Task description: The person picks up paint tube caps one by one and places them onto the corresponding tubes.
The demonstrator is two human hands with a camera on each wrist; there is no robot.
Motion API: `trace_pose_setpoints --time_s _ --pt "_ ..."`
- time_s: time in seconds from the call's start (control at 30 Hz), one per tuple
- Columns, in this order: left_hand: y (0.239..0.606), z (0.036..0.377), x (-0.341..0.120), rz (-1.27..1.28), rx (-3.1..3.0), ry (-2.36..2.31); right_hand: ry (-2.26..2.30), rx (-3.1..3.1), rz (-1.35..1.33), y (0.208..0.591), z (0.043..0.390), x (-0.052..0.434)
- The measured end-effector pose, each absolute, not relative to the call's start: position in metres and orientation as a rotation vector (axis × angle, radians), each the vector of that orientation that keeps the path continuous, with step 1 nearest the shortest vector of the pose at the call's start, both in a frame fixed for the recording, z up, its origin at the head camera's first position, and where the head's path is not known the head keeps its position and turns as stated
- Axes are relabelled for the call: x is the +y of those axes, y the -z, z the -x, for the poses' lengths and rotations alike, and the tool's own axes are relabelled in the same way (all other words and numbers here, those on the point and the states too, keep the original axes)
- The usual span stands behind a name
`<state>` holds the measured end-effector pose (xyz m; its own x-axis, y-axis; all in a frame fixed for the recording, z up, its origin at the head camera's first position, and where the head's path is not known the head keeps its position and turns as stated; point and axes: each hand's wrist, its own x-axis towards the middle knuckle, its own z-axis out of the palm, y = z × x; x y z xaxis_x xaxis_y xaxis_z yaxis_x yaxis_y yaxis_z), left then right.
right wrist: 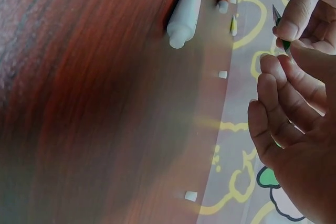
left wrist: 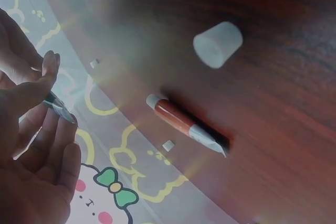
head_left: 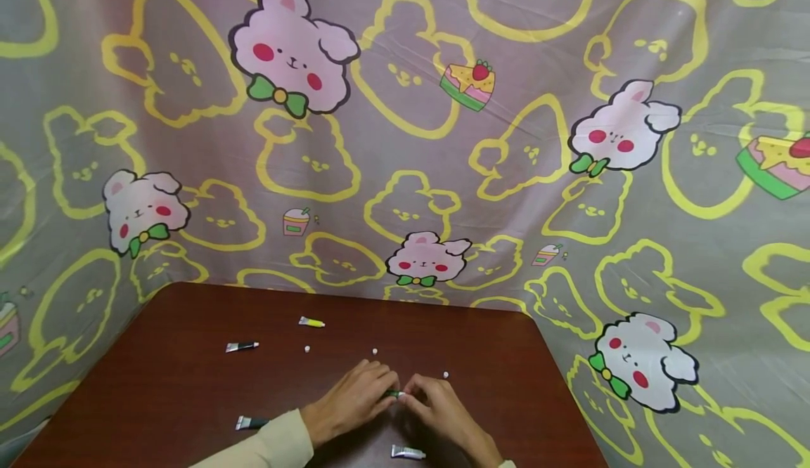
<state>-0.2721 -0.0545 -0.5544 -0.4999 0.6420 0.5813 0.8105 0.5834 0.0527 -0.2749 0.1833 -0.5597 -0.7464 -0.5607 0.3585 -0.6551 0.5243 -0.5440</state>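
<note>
Both hands meet low in the middle of the brown table (head_left: 190,384). My left hand (head_left: 386,392) pinches a small green tube (head_left: 395,393) between thumb and fingers. My right hand (head_left: 411,395) pinches the tube's other end, where a bit of white shows. In the left wrist view the left hand (left wrist: 44,90) holds the tube's crimped silver end (left wrist: 60,109). From the right wrist the right hand (right wrist: 286,69) curls just below the green tube (right wrist: 280,27), and its fingertips hide the tip they hold.
Other small tubes lie about: yellow (head_left: 311,322), black (head_left: 242,346), a dark one (head_left: 251,423) by my left sleeve, a silver-white one (head_left: 407,452) near me, and a red one (left wrist: 184,124). Loose white caps (head_left: 307,348) (head_left: 375,351) (head_left: 446,374) dot the table. A cartoon-print cloth (head_left: 569,173) hangs behind.
</note>
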Motion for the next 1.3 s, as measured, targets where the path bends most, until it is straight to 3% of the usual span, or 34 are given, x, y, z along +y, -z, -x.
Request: trace_pose_setpoints --time_s 0.47,1.3 --pt "0.559 0.276 -0.051 1.187 -2.182 0.409 -0.947 -2.53 -1.168 0.566 0.277 0.185" --pt "0.568 0.3 -0.092 1.038 -2.367 0.304 -0.92 -2.537 -0.974 0.571 0.284 0.192"
